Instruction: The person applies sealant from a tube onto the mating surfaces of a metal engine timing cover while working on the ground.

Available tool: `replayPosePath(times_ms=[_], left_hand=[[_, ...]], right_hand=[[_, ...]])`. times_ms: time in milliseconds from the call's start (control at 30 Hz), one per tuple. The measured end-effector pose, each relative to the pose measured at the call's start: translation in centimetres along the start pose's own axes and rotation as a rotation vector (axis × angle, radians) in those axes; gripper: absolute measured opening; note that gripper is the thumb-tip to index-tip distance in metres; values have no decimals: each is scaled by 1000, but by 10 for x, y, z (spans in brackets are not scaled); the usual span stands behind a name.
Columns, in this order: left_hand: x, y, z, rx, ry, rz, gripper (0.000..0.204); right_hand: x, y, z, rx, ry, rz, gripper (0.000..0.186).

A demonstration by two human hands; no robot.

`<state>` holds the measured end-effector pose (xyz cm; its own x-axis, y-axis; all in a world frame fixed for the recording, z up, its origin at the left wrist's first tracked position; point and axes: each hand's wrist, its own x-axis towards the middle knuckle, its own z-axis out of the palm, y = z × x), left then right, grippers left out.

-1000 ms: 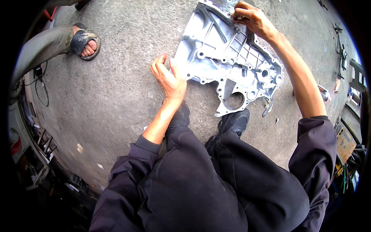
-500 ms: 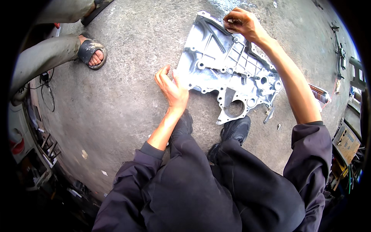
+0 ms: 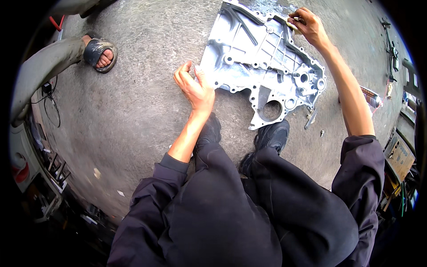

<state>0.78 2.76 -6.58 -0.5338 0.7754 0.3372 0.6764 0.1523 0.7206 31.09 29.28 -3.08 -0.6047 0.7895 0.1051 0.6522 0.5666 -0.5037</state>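
Observation:
A cast silver metal cover [image 3: 247, 53] with ribs, bolt holes and a large round opening lies tilted in front of me, its lower end beside my right shoe [image 3: 272, 133]. My left hand [image 3: 195, 89] is at the cover's left edge, thumb against it and fingers apart, loosely curled outside it. My right hand [image 3: 309, 29] pinches a small pale pad or cloth against the upper right rim, partly hidden by my fingers. A narrow metal scraper-like strip [image 3: 311, 118] and a small bolt [image 3: 322, 132] lie on the floor right of the cover.
At upper left another person's sandalled foot [image 3: 100, 57] and legs stand on the concrete floor [image 3: 124, 102], by black cables [image 3: 53, 107]. A spray can [image 3: 370, 97] lies beyond my right forearm. Cardboard [image 3: 398, 158] and long dark tools [image 3: 391, 58] line the right; clutter fills the left edge.
My right hand has moved rightward along the cover's rim with the pale piece. My left hand stays at the left edge. The whole view shifts down, then back up.

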Motion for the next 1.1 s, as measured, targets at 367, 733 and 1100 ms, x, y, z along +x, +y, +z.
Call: replayPosePath(times_ms=[367,733,1100], left_hand=[[3,3,5,-13,-25,11,28],[-1,-1,0,28,-14,16,26],[-4,2,7,-24,-20,-6,28]], right_hand=[[-48,10,-15,-12,255,242,36],[-36,-33,30,-163,196,225,39],[-48,16,50,351,260,23,17]])
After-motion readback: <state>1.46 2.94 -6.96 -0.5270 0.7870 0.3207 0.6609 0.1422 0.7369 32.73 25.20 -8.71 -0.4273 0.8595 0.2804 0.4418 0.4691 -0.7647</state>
